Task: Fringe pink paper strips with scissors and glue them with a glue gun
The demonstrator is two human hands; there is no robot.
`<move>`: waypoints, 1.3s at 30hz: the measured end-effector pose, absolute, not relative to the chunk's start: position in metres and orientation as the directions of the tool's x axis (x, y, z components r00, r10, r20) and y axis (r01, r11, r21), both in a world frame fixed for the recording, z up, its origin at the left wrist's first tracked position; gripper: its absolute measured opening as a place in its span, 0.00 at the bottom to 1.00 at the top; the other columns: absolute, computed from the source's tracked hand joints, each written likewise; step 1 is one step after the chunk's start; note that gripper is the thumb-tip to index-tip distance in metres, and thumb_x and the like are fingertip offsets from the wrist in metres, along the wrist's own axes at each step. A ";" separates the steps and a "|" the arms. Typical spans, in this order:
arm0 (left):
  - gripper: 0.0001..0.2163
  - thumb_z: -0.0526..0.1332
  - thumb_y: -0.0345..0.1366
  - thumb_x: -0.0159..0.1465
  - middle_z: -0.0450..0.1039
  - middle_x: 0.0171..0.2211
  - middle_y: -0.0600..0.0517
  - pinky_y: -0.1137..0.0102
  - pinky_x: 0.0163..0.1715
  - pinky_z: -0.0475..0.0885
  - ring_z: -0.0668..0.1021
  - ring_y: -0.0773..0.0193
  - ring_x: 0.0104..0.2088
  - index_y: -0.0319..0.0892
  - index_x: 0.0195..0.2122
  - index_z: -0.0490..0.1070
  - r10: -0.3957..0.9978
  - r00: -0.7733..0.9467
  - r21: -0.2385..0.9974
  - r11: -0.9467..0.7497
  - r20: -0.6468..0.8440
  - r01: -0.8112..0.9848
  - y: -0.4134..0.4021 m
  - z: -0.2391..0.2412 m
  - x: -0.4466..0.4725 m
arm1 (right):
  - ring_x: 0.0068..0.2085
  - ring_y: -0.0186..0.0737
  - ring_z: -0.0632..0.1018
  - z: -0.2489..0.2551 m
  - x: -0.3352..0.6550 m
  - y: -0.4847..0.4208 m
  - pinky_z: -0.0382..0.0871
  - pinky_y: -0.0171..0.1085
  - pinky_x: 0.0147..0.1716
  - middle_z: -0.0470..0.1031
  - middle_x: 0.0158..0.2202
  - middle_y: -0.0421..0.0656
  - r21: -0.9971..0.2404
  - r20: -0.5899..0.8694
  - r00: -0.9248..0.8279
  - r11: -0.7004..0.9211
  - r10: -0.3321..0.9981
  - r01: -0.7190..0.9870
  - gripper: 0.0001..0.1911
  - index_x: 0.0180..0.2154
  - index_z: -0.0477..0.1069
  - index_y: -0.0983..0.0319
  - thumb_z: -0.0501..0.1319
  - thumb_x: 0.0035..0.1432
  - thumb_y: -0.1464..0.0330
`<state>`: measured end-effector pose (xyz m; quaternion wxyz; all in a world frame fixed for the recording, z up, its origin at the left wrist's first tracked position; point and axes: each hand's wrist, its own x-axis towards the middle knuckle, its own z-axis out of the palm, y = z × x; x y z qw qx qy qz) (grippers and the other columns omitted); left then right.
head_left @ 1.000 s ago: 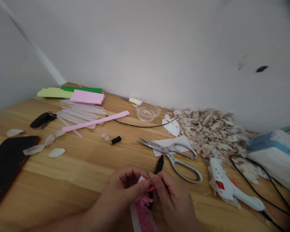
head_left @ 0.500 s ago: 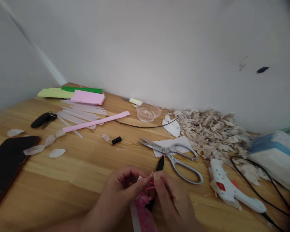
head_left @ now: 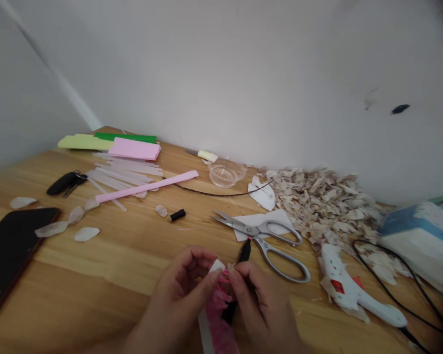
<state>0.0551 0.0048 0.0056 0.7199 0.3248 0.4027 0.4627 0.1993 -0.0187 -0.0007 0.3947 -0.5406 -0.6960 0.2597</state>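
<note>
Between finger and thumb, my left hand [head_left: 179, 295] grips a white-and-pink paper strip [head_left: 223, 334] by its upper end. The strip's inner edge is cut into thin pink fringes. My right hand [head_left: 263, 305] is closed in a pinch at those fringes, its fingertips almost meeting my left thumb. A black marker [head_left: 245, 250] with a pink tip lies behind and partly under the hands, its middle hidden. Just beyond it, silver scissors [head_left: 250, 230] rest half-spread on a piece of white paper [head_left: 282, 216].
Pink, yellow and green folded paper [head_left: 134, 148] lies back left, near pale strips and keys [head_left: 62, 183]. A phone [head_left: 13, 250] is at left. To the right are a heap of dry shreds [head_left: 324, 196], a corded white glue gun [head_left: 354, 290] and a tissue pack [head_left: 420, 241].
My hands have shifted slightly, and the strip's white end now shows more above my left thumb. The right fingertips have turned a little along the fringes. The table items stay put.
</note>
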 end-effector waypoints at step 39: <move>0.07 0.65 0.37 0.51 0.72 0.21 0.58 0.76 0.27 0.68 0.72 0.70 0.23 0.42 0.22 0.70 0.926 0.219 0.859 0.369 -0.307 -0.355 0.003 0.005 0.057 | 0.26 0.31 0.70 -0.003 0.198 -0.015 0.61 0.29 0.26 0.68 0.25 0.35 -0.713 0.429 -0.135 0.426 0.893 0.556 0.06 0.31 0.66 0.59 0.53 0.60 0.71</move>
